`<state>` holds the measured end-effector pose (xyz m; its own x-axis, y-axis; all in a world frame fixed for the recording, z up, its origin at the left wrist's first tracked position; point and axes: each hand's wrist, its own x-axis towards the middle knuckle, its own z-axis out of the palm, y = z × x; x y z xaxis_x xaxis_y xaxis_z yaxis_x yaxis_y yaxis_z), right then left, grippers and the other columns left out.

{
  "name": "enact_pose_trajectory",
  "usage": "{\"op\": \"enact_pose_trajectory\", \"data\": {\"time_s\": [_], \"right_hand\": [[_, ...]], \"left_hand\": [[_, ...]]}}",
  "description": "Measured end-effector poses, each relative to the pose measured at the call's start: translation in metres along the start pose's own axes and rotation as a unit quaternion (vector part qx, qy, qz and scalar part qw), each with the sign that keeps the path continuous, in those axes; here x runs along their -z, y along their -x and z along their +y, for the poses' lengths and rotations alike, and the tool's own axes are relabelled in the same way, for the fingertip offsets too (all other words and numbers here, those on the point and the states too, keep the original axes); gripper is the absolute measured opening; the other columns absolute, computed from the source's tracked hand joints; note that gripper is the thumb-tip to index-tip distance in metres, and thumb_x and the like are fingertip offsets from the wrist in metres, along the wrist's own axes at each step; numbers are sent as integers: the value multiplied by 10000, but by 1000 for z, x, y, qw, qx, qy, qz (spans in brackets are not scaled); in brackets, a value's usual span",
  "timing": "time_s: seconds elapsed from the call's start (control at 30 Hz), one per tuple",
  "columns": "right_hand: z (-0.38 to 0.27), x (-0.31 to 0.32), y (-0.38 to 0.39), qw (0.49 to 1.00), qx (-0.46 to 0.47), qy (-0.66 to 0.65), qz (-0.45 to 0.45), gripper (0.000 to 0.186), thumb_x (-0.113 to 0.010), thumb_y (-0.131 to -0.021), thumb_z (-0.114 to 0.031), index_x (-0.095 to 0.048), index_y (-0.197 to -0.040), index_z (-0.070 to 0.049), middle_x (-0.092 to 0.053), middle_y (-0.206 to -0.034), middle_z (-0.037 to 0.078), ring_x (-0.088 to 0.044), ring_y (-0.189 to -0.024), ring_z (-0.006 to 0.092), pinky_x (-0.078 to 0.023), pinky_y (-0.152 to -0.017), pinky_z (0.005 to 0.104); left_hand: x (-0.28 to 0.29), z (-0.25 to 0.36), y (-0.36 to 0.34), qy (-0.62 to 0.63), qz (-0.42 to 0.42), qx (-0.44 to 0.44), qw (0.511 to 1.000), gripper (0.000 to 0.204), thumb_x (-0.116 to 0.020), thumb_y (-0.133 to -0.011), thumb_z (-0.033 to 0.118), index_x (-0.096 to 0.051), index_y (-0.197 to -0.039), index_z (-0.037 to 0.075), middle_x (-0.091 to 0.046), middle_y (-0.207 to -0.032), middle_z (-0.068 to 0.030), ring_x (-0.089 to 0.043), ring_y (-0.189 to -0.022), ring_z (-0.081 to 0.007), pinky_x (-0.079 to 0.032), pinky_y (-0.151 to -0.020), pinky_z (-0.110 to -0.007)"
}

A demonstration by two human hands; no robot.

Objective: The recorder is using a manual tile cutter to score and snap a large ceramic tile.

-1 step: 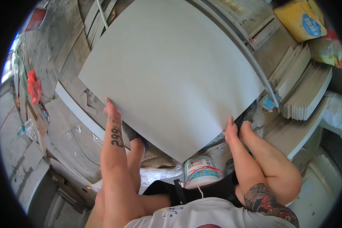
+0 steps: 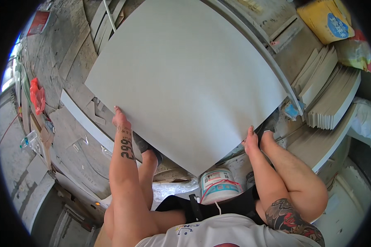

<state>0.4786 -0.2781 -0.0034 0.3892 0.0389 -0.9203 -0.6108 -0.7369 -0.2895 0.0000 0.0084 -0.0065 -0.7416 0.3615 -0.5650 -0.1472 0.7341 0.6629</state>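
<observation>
A large, smooth light-grey panel spreads out in front of me, one corner pointing toward my lap. My left hand grips its near left edge, thumb on the top face and the other fingers hidden beneath. On the near right edge, my right hand holds it in the same way, thumb up along the rim. My dark shoes are partly covered by the panel. Below its near corner stands a white bucket with a red cord across it.
A long curved strip runs along the panel's far right edge. Stacked thin boards lie to the right, with a yellow bag behind them. At left are a white-edged strip, a red plastic bag and a clear bottle.
</observation>
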Motion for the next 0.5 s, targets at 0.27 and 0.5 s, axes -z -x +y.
{"op": "enact_pose_trajectory", "data": {"time_s": [0.27,0.5], "right_hand": [[-15,8,7,999,12,17,24,582,-423,-889,-533,-445,-1210,-48,-526,-1145,66,-541,-958,207,-459,-694,389],[-25,12,7,1000,24,-4,16,565,-421,-901,-504,-417,-1242,-53,-502,-1209,81,-529,-1038,244,-436,-847,479]], "left_hand": [[-19,17,23,-70,35,-5,997,672,-605,-805,486,-524,-1090,-117,-576,-1106,-155,-575,-921,-240,-484,-793,-370],[-20,-1,16,-53,15,8,998,677,-607,-799,494,-527,-1093,-112,-569,-1125,-152,-582,-924,-248,-483,-812,-366]]}}
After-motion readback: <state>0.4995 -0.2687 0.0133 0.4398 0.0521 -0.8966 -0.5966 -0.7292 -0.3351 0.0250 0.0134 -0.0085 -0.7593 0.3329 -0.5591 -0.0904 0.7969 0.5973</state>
